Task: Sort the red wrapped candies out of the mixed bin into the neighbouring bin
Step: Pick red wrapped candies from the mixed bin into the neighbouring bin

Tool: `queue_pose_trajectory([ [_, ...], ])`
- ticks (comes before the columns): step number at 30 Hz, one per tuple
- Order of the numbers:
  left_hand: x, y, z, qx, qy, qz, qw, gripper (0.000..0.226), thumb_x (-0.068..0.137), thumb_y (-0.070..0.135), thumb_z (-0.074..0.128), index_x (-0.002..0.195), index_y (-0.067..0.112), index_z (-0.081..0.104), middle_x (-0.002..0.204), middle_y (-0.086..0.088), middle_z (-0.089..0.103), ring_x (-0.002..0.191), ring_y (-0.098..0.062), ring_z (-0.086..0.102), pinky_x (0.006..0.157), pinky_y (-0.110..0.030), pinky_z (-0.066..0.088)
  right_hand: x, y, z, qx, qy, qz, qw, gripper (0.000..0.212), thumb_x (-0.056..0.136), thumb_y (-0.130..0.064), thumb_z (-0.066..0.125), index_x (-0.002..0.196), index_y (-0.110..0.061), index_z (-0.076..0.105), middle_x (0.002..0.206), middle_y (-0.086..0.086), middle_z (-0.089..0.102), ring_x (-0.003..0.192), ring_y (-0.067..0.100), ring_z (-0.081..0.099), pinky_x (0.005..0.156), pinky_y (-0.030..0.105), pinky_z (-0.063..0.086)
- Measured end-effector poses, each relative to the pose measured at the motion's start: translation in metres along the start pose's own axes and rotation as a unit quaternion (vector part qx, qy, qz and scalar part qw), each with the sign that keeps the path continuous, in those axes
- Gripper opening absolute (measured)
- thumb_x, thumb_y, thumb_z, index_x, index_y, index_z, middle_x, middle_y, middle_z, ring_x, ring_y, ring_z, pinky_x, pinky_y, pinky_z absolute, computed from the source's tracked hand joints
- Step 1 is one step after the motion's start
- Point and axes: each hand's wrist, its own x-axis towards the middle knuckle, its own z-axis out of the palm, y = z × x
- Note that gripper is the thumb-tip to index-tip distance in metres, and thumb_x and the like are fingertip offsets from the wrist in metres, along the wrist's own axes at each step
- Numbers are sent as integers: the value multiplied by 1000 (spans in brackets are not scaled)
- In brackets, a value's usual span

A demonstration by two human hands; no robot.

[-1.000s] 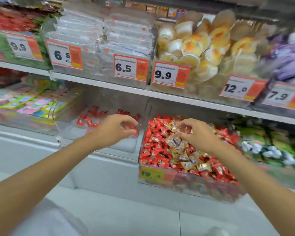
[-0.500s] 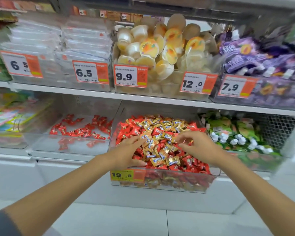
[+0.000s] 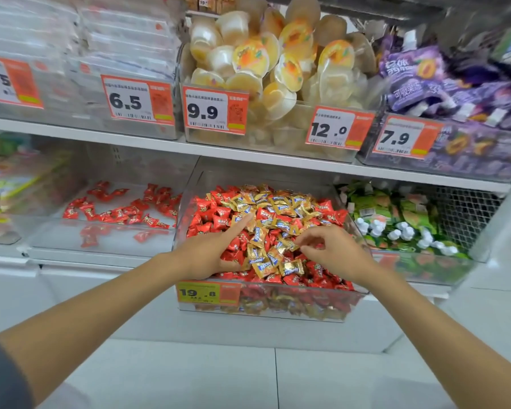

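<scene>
Reaching into the mixed bin, we have both hands on the pile of candies. Our left hand lies on the pile near the front. Its pointing finger is straight, and its tip touches a wrapper further back. It holds nothing that we can see.

Our right hand is near it, a little to the right. Its fingers are curled and the tips are close together, right by a gold wrapper. We cannot tell if they pinch it or only touch it.

The red candies fill the bin under and around both hands. The gold candies lie between our hands and further back past them.

The next bin stands just to the left of our left hand, right beside the mixed bin. Some loose red candies lie flat on its bottom, well apart from our hands.

A price tag sits on the front of the mixed bin, below our left hand. Green packs sit to the right of our right hand. Above both hands is a white shelf with jelly cups and purple packs.
</scene>
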Motion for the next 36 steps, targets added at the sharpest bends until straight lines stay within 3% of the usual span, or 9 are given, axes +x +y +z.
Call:
queue_pose_trajectory([
  [3,2,-5,2,-90,49,28,994,74,90,34,65,147,47,19,101,6,67,82,-13,61,74,-32,49,0,-5,1,17,10,0,1000,18,91,-15,63,89,-32,69,90,-6,70,83,14,65,78,39,56],
  [5,0,-4,-3,-155,67,41,985,54,90,29,66,138,41,42,129,11,60,108,-10,60,92,-32,49,-1,-7,1,26,13,4,1000,17,91,-15,63,88,-30,69,89,-4,70,83,19,65,78,42,55],
  [11,-8,-6,-41,-219,127,11,967,50,87,35,66,133,31,47,111,16,60,76,7,56,70,-8,42,-3,-11,0,26,17,1,1000,15,92,-15,63,92,-27,71,90,-6,70,83,22,66,77,43,56],
  [16,-16,-32,-68,-280,188,-25,941,40,84,40,67,121,30,55,83,12,64,61,5,57,63,-16,44,-2,-20,2,29,21,-3,999,16,92,-15,63,96,-29,70,92,-11,69,84,10,64,73,30,56],
  [22,-22,-55,-71,-351,222,-72,907,34,89,26,67,121,28,54,75,9,63,50,2,54,48,-18,45,28,-68,33,28,-9,-64,998,25,92,-22,64,116,-26,65,104,-11,63,94,6,59,83,23,49],
  [25,-23,-62,-73,-346,235,-69,906,34,89,24,67,120,26,54,78,14,63,56,8,56,53,-8,41,49,-84,64,-82,-66,-144,984,34,91,-38,63,125,-30,60,124,-10,56,115,7,47,101,27,35],
  [28,-28,-67,-74,-340,220,-61,912,27,88,27,67,111,36,55,78,17,65,64,7,59,57,-9,46,63,-78,71,-215,-67,-169,960,27,91,-45,61,113,-31,67,125,-7,51,122,14,36,111,38,23],
  [33,-31,-74,-78,-334,225,-67,913,32,87,29,68,117,32,56,87,19,64,65,12,58,59,-7,44,70,-46,36,-216,29,-111,970,3,86,-31,68,84,-31,66,97,-11,53,102,13,42,98,39,33],
  [36,-34,-73,-78,-354,213,-61,909,29,88,24,67,115,28,57,81,14,63,53,7,56,49,-9,42,67,-36,22,-256,58,-46,964,17,81,-22,64,72,-32,54,94,-9,51,97,17,43,89,37,35],
])
